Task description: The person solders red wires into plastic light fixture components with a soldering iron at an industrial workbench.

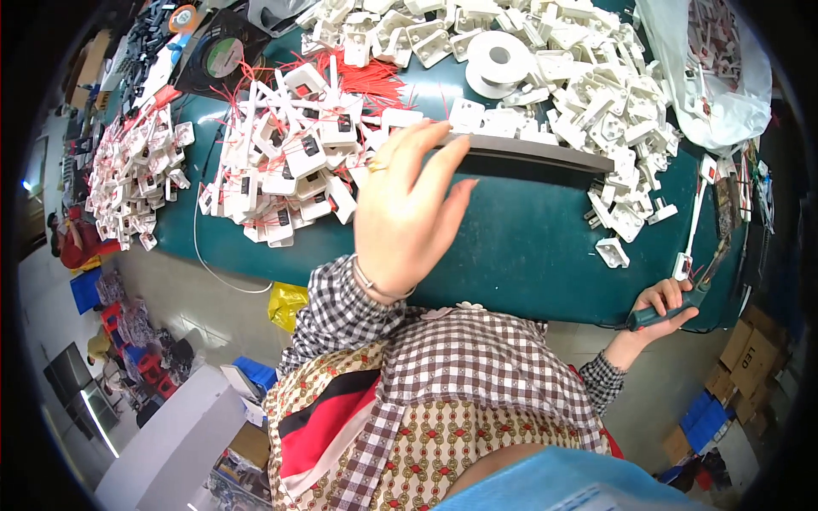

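Bar [537,153] has your left hand [407,209] at its left end, fingers spread, contact unclear, while your right hand [667,302], beyond its right end, grips a tool [649,318].

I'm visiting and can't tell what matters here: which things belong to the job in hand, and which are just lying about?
Probably part of the job:
dark green tool, in the right hand
dark bar, by the left hand
wired white pieces
white plastic casings

Probably just lying about:
yellow bag
cardboard boxes, lower right
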Demonstrator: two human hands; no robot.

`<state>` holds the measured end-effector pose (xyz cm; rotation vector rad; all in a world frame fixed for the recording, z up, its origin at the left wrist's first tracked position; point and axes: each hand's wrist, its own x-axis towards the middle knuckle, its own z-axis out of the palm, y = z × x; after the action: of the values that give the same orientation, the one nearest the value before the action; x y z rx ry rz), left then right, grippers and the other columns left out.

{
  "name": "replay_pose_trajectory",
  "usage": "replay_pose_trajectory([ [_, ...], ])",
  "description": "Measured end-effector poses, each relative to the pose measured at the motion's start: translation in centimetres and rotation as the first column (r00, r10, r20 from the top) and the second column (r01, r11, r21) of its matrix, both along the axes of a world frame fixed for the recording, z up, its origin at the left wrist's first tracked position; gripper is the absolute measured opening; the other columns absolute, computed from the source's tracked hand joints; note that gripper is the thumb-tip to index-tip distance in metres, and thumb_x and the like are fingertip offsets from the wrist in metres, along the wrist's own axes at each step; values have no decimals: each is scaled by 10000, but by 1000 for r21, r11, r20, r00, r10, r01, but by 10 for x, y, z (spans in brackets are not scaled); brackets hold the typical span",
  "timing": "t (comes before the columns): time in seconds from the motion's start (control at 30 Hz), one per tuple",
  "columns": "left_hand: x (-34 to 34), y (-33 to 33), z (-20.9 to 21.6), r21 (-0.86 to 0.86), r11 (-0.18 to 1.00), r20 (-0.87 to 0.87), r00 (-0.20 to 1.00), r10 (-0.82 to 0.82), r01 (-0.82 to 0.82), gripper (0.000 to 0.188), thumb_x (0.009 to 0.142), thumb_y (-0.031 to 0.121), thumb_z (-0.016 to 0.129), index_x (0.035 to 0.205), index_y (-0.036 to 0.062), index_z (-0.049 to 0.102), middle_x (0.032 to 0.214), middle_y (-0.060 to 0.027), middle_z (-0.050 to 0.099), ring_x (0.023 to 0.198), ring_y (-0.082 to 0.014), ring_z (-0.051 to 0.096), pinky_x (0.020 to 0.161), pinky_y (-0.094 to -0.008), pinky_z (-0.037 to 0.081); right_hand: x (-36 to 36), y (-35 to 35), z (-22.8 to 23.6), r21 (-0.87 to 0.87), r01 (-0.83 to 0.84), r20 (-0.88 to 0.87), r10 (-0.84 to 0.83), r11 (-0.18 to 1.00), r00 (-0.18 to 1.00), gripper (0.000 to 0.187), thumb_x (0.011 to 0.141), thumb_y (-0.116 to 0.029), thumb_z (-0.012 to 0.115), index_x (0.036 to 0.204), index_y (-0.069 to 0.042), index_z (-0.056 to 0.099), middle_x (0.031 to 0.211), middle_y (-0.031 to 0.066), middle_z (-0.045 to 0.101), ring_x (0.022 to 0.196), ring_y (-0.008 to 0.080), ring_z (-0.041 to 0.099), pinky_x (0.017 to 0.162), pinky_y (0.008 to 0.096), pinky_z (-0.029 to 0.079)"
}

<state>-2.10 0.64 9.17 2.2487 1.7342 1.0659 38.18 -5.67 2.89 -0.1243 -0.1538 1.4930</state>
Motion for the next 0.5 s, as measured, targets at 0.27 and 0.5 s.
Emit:
replay_pose_trajectory([
  [0.27,-54,21,18,28,969,-446,864,233,-247,338,820,272,624,1093,77,586,1191,-135,524,1164,-362,439,955,-495,332,-18,-6,9,-30,39,-68,-41,999,997,400,774,-266,707,1020,-16,514,720,-11,434,660,97,423,496,214,388],
  [0.5,-52,-5,-37,-311,877,-611,784,111,-366,333,883,401,512,1075,149,616,1170,-24,559,1278,-301,344,1026,-615,140,-4,-36,-23,34,91,-15,-90,995,996,432,774,-311,707,1036,-32,507,725,-9,450,660,91,431,487,210,419],
])
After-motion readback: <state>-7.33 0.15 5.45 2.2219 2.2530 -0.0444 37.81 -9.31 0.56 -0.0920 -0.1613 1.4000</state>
